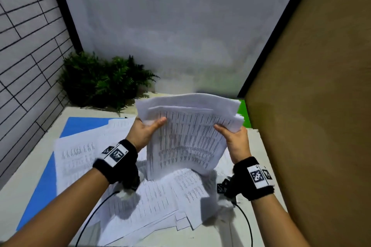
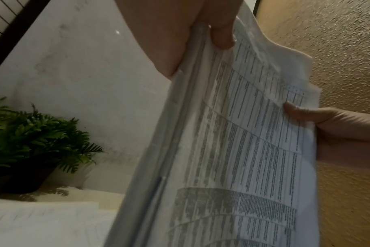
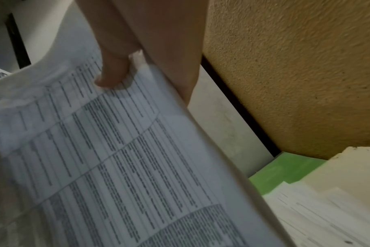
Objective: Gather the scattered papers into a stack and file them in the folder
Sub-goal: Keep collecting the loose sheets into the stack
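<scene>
A thick bundle of printed papers [image 1: 186, 136] stands nearly upright above the table, its lower edge down among the loose sheets. My left hand [image 1: 146, 129] grips its left edge, thumb on the front page. My right hand [image 1: 232, 136] grips the right edge the same way. The left wrist view shows the bundle [image 2: 232, 150] edge-on with my left thumb [image 2: 222, 35] on it. In the right wrist view my right thumb [image 3: 112, 75] presses the top page [image 3: 116, 150]. More loose papers [image 1: 160, 196] lie spread on the table, over a blue folder [image 1: 46, 182].
A potted fern [image 1: 100, 80] stands at the back left of the white table [image 1: 251, 226]. A tan board wall [image 1: 311, 106] rises close on the right. A green patch [image 1: 246, 112] shows behind the bundle. Cables trail from both wrist bands.
</scene>
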`<state>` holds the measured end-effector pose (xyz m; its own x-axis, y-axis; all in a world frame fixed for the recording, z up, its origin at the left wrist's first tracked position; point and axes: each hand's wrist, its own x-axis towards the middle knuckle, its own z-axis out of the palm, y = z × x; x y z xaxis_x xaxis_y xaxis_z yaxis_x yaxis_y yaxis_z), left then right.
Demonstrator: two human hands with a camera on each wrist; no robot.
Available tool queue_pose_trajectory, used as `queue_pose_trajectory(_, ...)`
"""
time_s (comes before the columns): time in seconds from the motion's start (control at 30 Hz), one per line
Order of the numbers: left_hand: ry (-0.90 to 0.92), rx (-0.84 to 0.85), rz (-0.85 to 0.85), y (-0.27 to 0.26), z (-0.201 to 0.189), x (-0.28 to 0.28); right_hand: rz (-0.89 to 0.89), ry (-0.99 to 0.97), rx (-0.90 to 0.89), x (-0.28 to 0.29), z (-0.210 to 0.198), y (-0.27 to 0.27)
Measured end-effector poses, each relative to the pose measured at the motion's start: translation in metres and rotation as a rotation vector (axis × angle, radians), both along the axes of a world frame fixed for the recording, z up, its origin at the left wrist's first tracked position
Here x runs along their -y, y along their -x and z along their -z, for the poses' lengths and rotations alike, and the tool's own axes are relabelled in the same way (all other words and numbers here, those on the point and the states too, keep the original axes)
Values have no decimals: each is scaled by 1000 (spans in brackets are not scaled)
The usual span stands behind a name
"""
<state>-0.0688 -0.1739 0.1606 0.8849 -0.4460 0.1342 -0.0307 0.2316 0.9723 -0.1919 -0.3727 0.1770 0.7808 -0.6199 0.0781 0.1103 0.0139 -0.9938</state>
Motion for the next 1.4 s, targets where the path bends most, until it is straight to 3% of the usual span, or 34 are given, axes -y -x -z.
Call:
queue_pose_trajectory(0.17, 30, 63, 14, 0, -17, -5, -36, 20, 73, 2, -19, 5)
queue_pose_trajectory(0.33, -99, -18, 125, 1, 1, -2, 51, 134, 7, 12, -24, 2)
queue_pose_trajectory(0.4, -153, -47, 93, 0, 8, 0, 230, 372, 13, 12, -37, 2)
queue_pose_trajectory(0.5, -172, -32, 86, -2, 10, 1, 424, 994, 56, -11, -64, 5)
queue_pose_trajectory(0.53, -166, -30, 101, -2, 9, 1, 405, 1226, -9, -19, -71, 3)
queue_pose_trajectory(0.6, -151, -22, 118, 0, 8, 0, 92, 1543, -371, -28, -81, -1)
queue_pose_trajectory(0.67, -158, -25, 122, 0, 9, 0, -164, 1513, -734, -28, -78, -2)
queue_pose_trajectory(0.7, -165, -31, 140, -1, 9, 0, -144, 1455, -733, -29, -78, -1)
queue_pose_trajectory(0.77, -167, -40, 156, -2, 9, 0, -13, 1403, -540, -35, -84, 0)
queue_pose_trajectory(0.9, -189, -39, 167, 2, 9, 3, -326, 1446, -673, -58, -80, -12)
queue_pose_trajectory(1.0, -153, -26, 187, 3, 8, 5, -191, 1434, -419, -79, -83, -21)
queue_pose_trajectory(1.13, -124, -19, 140, 4, 4, 7, -465, 1495, -446, -102, -75, -34)
queue_pose_trajectory(1.23, -99, -23, 147, 2, 6, 3, -270, 1498, -350, -97, -76, -31)
queue_pose_trajectory(1.33, -147, -58, 155, 0, 10, -3, -360, 1547, -577, -75, -71, -22)
queue_pose_trajectory(1.4, -196, -56, 156, -2, 10, -4, -163, 1514, -562, -55, -74, -11)
